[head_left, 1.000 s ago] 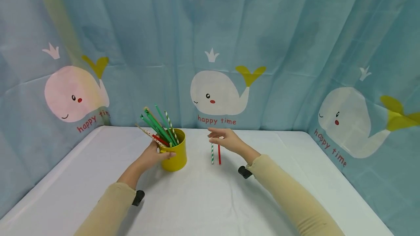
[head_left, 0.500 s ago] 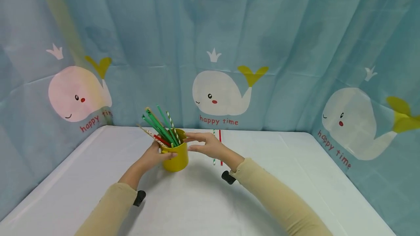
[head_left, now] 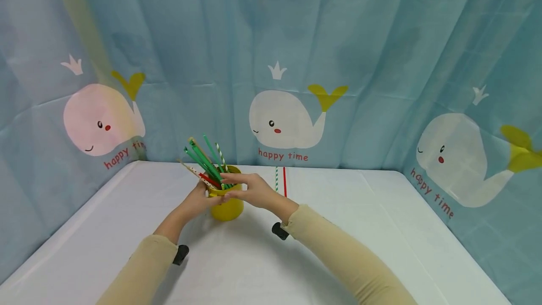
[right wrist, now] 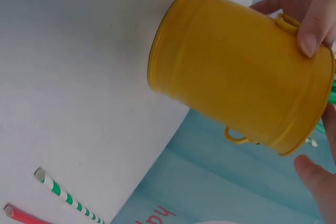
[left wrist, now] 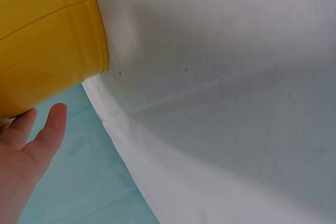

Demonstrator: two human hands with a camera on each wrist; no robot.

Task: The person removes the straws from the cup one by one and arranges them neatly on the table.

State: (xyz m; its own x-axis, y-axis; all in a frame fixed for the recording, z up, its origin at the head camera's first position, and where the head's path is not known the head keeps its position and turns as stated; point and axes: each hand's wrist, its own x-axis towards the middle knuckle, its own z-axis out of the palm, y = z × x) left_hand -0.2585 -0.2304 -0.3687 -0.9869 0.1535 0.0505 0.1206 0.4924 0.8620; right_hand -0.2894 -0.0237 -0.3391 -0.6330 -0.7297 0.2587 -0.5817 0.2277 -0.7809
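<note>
A yellow metal bucket [head_left: 227,210] with small loop handles stands upright on the white table. Several paper straws [head_left: 202,156] lean out of it, mostly green, with red, striped and spotted ones. My left hand [head_left: 195,204] grips the bucket near its rim from the left, its thumb [right wrist: 310,38] pressed on the wall in the right wrist view. My right hand [head_left: 256,192] is at the bucket's mouth, fingers extended over the rim beside the straws. In the right wrist view its thumb and a finger are apart. Whether its fingertips touch a straw is hidden.
To the right of the bucket, a green-and-white striped straw [head_left: 276,179] and a red straw [head_left: 284,181] lie side by side on the table [head_left: 360,220]. A blue curtain [head_left: 372,60] printed with whales hangs behind and around the table.
My right hand has moved left from above the two straws on the table to the bucket's mouth. Those straws stay lying there. My left hand keeps its grip on the bucket.
</note>
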